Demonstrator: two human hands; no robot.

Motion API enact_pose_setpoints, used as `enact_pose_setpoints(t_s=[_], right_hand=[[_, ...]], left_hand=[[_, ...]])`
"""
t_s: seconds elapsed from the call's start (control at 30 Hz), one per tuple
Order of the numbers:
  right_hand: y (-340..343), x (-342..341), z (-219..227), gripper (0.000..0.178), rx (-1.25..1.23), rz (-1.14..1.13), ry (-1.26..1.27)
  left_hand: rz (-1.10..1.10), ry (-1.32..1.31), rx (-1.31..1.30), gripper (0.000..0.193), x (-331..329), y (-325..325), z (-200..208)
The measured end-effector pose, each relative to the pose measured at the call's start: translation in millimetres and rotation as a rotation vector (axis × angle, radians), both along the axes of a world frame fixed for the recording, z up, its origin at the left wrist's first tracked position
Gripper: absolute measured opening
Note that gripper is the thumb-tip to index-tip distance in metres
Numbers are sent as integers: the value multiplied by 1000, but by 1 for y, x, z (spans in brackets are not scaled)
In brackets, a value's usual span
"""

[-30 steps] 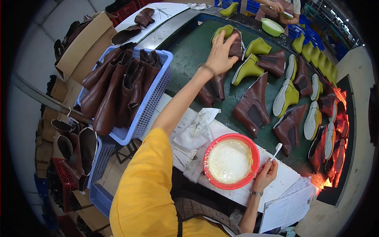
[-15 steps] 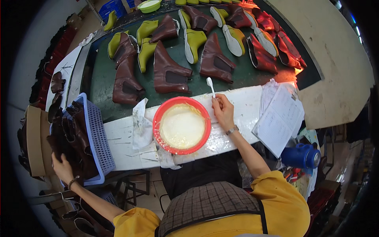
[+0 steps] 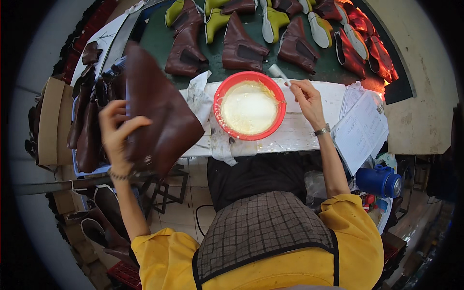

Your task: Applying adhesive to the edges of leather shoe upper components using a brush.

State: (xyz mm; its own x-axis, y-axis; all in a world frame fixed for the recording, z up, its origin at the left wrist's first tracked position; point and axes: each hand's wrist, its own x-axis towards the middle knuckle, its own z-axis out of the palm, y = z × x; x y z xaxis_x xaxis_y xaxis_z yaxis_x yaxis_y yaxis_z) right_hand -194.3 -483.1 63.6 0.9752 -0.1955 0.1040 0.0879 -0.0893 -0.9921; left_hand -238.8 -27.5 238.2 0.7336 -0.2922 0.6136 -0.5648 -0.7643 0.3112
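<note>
My left hand (image 3: 116, 137) is closed on a brown leather boot upper (image 3: 162, 113), held up beside the blue basket (image 3: 104, 169) and slightly blurred. Its fingers are partly behind the leather's edge. More brown uppers (image 3: 89, 133) fill that basket. In my right hand (image 3: 308, 102), fingers pinched, is a small white brush (image 3: 279, 73), its head pointing up and left beyond the bowl's right rim. The red bowl (image 3: 251, 137) contains a creamy white paste (image 3: 249, 108) and stands between my hands on a white board (image 3: 299, 137). Some paste is smeared along its rim.
Brown boot uppers (image 3: 241, 46) and yellow-green shoe lasts (image 3: 215, 24) lie in rows on the green table beyond. A crumpled white cloth (image 3: 198, 94) is left of the bowl. Papers (image 3: 360, 125) and a blue flask (image 3: 379, 182) sit right; a cardboard box (image 3: 50, 121) stands far left.
My left hand has gone from the basket's left side up and right, lifting out the boot upper. My right hand still holds the brush, now tilted left. The whole view has shifted.
</note>
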Motion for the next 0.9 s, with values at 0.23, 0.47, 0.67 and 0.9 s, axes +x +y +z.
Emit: enact_pose_setpoints(t_s=[0.23,0.47,0.67,0.9], right_hand=[[37,-28,70,11,-1000,212,-167],[47,-27,65,11,-1257,261,-228],[33,-34,77,15,-1003,209,-110],[33,-37,81,26,-826,168,-64]], left_hand=[[-57,611,145,38,18,50,-49],[88,1069,-166,41,26,56,-51],[102,878,-322,49,17,45,-45],[239,509,83,64,17,18,-150]])
